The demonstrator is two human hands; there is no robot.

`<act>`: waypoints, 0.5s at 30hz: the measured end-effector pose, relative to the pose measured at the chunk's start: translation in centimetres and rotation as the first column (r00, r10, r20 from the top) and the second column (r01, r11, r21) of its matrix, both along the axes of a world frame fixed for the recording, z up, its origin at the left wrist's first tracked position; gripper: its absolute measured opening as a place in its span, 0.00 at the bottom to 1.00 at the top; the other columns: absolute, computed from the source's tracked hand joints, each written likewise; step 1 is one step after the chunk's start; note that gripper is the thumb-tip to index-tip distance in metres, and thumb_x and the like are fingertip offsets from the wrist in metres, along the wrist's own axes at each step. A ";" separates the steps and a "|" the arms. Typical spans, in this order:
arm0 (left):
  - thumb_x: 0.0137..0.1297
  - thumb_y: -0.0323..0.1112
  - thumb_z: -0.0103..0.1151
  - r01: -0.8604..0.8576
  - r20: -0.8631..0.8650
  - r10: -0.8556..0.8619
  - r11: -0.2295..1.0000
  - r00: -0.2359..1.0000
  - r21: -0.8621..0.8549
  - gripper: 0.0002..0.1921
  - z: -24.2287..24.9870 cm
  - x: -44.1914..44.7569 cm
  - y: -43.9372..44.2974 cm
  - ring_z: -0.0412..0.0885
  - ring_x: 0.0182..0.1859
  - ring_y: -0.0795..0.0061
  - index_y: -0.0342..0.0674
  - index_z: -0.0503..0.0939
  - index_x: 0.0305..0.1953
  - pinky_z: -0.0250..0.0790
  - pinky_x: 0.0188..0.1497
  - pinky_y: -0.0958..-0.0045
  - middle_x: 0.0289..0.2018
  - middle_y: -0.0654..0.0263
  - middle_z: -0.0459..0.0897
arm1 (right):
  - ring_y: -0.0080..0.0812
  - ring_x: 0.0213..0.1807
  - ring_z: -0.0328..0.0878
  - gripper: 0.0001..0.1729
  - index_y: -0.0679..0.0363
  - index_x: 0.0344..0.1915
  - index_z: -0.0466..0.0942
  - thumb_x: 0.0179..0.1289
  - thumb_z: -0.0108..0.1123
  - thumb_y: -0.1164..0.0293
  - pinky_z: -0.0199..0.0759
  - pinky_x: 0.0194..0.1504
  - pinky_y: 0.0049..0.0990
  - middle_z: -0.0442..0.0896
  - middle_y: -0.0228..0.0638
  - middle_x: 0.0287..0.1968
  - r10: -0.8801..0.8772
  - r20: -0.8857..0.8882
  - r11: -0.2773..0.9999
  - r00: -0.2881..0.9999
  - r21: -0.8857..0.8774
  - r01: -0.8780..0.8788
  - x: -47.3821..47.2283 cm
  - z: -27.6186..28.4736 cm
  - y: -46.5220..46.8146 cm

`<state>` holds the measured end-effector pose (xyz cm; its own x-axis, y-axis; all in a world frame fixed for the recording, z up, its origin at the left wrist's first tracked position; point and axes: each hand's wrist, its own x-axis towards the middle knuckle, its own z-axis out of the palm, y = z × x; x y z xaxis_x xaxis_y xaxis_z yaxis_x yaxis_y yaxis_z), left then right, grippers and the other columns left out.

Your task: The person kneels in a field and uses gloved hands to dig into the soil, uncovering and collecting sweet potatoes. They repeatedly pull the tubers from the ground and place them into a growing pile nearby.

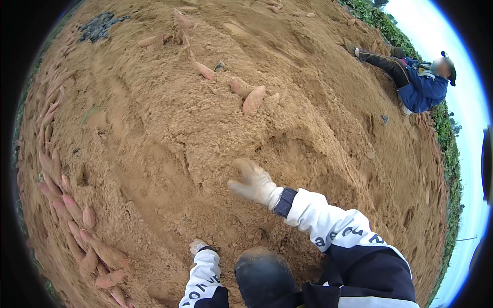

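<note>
My right hand [254, 183], in a pale, dirt-stained work glove, is over loose sandy soil with its thumb and fingers spread. Nothing is in it. Below it on the left, my left hand [198, 246] shows only in part past its cuff, also gloved and low by the ground. Its fingers are hidden, so any grip is unclear. Beyond the right hand, a pinkish sweet potato [254, 100] leans on the ridge beside a soil-coated sweet potato [240, 87]. A dug hollow [296, 154] lies just past the right wrist.
A long row of sweet potatoes [73, 208] runs along the left. Another sweet potato [204, 70] lies up the ridge, near crumpled dark plastic film [98, 27]. My dark knee [264, 275] is at the bottom. A person [421, 86] in blue sits at the upper right.
</note>
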<state>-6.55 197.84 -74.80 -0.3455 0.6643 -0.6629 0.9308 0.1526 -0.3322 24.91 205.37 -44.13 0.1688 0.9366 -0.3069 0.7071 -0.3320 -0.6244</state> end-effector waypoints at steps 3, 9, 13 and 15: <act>0.69 0.35 0.54 0.015 -0.002 -0.015 1.000 1.000 0.004 0.10 -1.4 -0.7 -0.2 0.86 0.46 0.69 0.43 0.81 0.48 0.79 0.42 0.71 0.44 0.62 0.85 | 0.52 0.73 0.55 0.40 0.52 0.69 0.62 0.64 0.54 0.42 0.55 0.69 0.45 0.59 0.49 0.72 -0.017 0.474 0.983 0.880 -0.151 0.101 7.3 -4.3 1.8; 0.69 0.34 0.53 0.017 0.009 -0.017 0.999 1.000 0.047 0.10 -0.6 -0.1 -0.1 0.86 0.47 0.69 0.43 0.82 0.47 0.79 0.43 0.71 0.45 0.62 0.86 | 0.54 0.63 0.67 0.39 0.47 0.65 0.69 0.60 0.53 0.37 0.63 0.62 0.50 0.70 0.51 0.63 0.178 0.403 0.960 0.898 -0.273 -0.068 7.5 -6.4 -3.9; 0.70 0.35 0.52 -0.008 0.042 0.008 1.000 0.999 0.010 0.10 0.6 0.6 0.0 0.85 0.47 0.69 0.44 0.82 0.47 0.79 0.43 0.70 0.45 0.63 0.85 | 0.54 0.63 0.69 0.42 0.44 0.64 0.70 0.54 0.57 0.34 0.64 0.61 0.49 0.71 0.48 0.63 0.394 0.276 0.870 0.877 -0.419 -0.259 5.5 -4.1 -10.9; 0.70 0.35 0.51 -0.012 0.057 0.012 1.000 0.998 0.002 0.11 0.5 0.8 0.0 0.85 0.47 0.68 0.44 0.82 0.47 0.79 0.43 0.70 0.45 0.63 0.85 | 0.49 0.70 0.63 0.41 0.36 0.67 0.67 0.55 0.58 0.34 0.58 0.68 0.45 0.65 0.45 0.69 0.374 -0.040 0.714 0.927 -0.625 -0.315 5.8 -2.9 -12.4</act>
<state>-5.79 197.85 -74.28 -0.3150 0.6617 -0.6804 0.9464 0.1647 -0.2779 30.70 192.99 -47.06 -0.0757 0.5500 -0.8318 0.8880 -0.3422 -0.3071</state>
